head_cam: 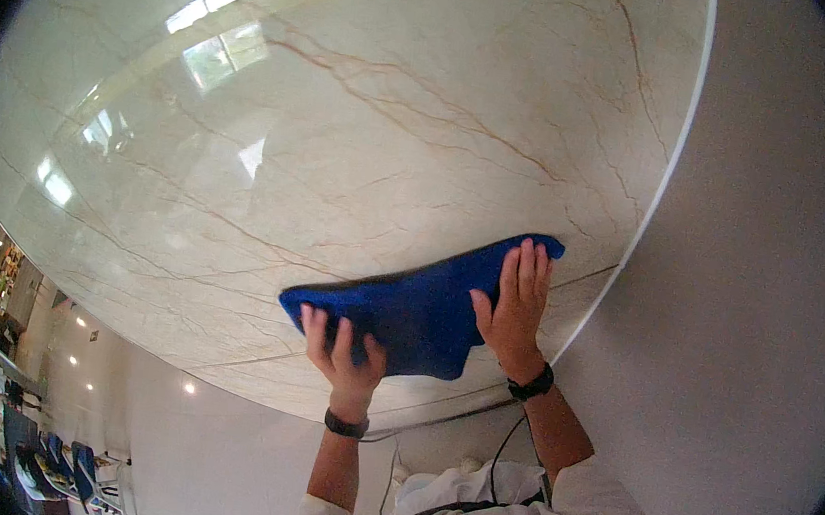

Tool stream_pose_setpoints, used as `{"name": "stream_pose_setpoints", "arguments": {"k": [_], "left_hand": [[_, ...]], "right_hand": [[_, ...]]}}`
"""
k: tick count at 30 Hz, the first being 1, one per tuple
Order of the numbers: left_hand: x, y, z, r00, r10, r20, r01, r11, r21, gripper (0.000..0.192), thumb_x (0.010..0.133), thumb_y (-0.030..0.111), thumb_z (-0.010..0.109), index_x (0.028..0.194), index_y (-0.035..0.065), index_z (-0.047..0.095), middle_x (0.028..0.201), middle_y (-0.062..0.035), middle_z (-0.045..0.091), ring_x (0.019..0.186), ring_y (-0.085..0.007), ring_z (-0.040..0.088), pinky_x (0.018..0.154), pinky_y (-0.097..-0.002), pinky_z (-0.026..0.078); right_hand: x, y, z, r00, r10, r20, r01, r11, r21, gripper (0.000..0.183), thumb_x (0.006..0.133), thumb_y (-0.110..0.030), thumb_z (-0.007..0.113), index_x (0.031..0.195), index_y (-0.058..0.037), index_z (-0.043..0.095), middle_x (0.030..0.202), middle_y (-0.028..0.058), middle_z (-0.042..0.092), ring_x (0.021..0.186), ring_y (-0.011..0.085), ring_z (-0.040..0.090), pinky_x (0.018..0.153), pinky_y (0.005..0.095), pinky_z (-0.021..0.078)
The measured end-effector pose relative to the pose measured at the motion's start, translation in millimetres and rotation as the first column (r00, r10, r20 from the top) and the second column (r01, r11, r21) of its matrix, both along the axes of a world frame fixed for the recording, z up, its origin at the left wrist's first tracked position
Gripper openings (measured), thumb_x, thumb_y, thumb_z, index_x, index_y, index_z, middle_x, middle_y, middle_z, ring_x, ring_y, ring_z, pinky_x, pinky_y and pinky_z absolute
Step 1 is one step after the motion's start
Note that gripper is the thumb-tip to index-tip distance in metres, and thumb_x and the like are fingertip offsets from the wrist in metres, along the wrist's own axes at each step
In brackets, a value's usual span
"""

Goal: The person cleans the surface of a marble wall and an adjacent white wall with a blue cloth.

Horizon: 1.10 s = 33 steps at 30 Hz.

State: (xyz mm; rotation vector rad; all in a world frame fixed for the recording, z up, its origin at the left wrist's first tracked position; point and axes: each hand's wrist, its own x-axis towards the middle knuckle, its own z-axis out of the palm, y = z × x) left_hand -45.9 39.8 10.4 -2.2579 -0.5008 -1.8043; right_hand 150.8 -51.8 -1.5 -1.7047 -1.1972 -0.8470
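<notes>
A blue cloth [422,311] lies spread against a glossy cream marble-patterned wall panel [390,180] with brown veins. My left hand [345,356] presses flat on the cloth's lower left part, fingers spread. Higher up, my right hand [523,299] rests on the cloth's right end, its fingertips near the top corner and its thumb apart. Neither hand's fingers are curled round the cloth. Both wrists carry black bands. Part of the cloth is hidden beneath the hands.
A white edge strip [660,197] bounds the panel on the right, beside a plain grey-beige wall [755,293]. Dark cables [441,416] run below the panel near my body. Chairs [83,468] and shelves [6,283] stand far off at the lower left.
</notes>
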Motion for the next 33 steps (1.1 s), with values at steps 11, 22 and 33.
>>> {"name": "stream_pose_setpoints", "arguments": {"k": [11,22,33], "left_hand": [[71.0,-39.4,-14.9,0.930,-0.090,-0.356,0.024,0.982,-0.186,0.044,0.068,0.010,0.061,0.108,0.0023,0.044,0.111,-0.0220,0.034,0.109,-0.0483,0.030,0.089,-0.0568,0.029],[102.8,-53.8,31.7,0.937,-0.032,-0.347,-0.024,0.987,-0.157,0.056,0.071,0.014,0.059,0.122,0.0037,0.037,0.130,-0.0193,0.023,0.120,-0.0457,0.017,0.094,-0.0578,0.016],[89.1,-48.8,21.2,0.939,-0.035,-0.343,-0.011,0.992,-0.129,0.053,0.072,0.014,0.058,0.120,0.0038,0.040,0.130,-0.0171,0.024,0.119,-0.0448,0.018,0.094,-0.0577,0.018]], "right_hand": [[47.7,-40.0,-13.7,0.996,-0.029,-0.079,0.020,0.994,-0.108,0.064,0.076,-0.023,0.056,0.126,0.0049,0.025,0.133,0.0211,0.021,0.120,0.0406,0.021,0.098,0.0508,0.0174],[87.9,-65.1,46.6,0.963,-0.258,0.076,0.251,0.964,0.093,0.036,0.077,-0.011,0.055,0.111,-0.0039,0.050,0.112,0.0142,0.047,0.104,0.0303,0.042,0.088,0.0403,0.0340],[84.0,-62.5,30.4,0.962,-0.165,-0.219,0.192,0.975,0.110,0.018,0.068,-0.015,0.064,0.061,-0.0078,0.050,0.061,0.0103,0.050,0.054,0.0253,0.051,0.046,0.0356,0.0401]]}}
